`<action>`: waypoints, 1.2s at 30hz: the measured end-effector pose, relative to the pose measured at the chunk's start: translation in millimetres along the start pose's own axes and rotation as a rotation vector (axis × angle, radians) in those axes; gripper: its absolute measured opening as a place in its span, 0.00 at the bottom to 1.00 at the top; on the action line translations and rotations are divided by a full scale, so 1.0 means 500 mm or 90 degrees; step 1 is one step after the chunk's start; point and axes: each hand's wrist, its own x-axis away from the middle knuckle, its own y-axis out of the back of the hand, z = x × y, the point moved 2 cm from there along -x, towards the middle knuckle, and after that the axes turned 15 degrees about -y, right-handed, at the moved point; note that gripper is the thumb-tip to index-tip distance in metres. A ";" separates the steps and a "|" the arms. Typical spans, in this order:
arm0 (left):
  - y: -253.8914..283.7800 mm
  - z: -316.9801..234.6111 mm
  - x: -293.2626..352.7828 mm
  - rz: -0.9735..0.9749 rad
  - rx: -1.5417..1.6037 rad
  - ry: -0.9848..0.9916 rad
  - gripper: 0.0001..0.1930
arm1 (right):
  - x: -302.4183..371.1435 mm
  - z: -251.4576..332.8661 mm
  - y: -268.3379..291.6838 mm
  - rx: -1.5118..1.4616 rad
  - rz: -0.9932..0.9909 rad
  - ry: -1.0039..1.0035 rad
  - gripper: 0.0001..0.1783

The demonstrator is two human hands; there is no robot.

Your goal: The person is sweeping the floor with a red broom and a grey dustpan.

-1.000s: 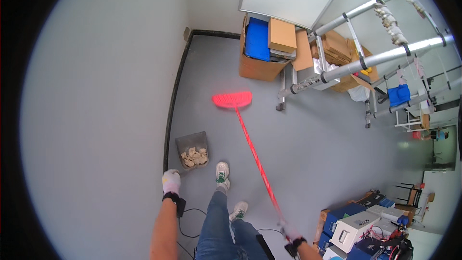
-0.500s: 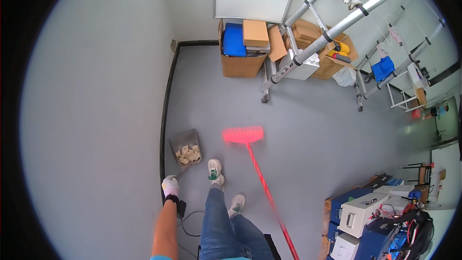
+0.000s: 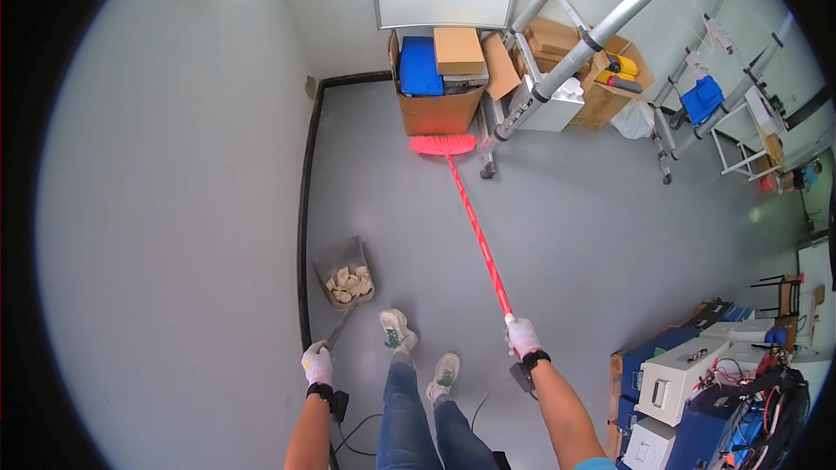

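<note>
My left hand (image 3: 318, 364), in a white glove, is closed round the handle of a grey dustpan (image 3: 329, 259) beside the left wall. Several pale, crumpled pieces (image 3: 350, 284) lie inside the pan. In my gloved right hand (image 3: 522, 337) is the red-and-white striped handle of a red broom (image 3: 444, 146). The broom reaches far forward, its bristle head on the grey floor just in front of an open cardboard box (image 3: 442, 113). My two feet in white shoes stand between the dustpan and the broom handle.
A silver ladder frame (image 3: 566, 61) stands at the back right, one foot close to the broom head. More cardboard boxes (image 3: 601, 91) sit behind it. Stacked blue and white cases (image 3: 684, 379) with cables occupy the lower right. Black skirting (image 3: 305, 209) runs along the left wall.
The broom head has moved forward, from mid-floor to the cardboard box. My right hand and forearm have come into view. The dustpan stays in my left hand, at nearly the same place.
</note>
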 end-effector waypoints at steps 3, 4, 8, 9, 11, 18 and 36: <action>0.001 0.009 -0.006 -0.009 -0.006 -0.018 0.11 | 0.041 -0.085 0.008 0.143 -0.060 0.040 0.21; -0.024 0.001 -0.006 0.002 -0.003 -0.033 0.11 | -0.022 -0.198 0.036 0.186 -0.160 0.130 0.24; 0.003 0.021 -0.033 -0.027 -0.024 -0.084 0.11 | 0.092 -0.427 0.057 0.043 0.037 -0.140 0.22; 0.004 0.019 -0.041 -0.027 -0.021 -0.085 0.11 | 0.151 -0.433 0.063 0.129 0.011 -0.073 0.23; 0.008 0.024 -0.058 -0.027 -0.029 -0.062 0.11 | 0.243 -0.456 0.086 0.088 0.024 -0.054 0.18; 0.022 -0.027 -0.089 -0.007 0.002 -0.022 0.12 | 0.363 -0.343 0.105 -0.072 0.207 -0.096 0.15; 0.042 -0.066 -0.138 0.014 -0.006 -0.001 0.13 | 0.214 -0.235 0.007 -0.101 0.136 -0.069 0.22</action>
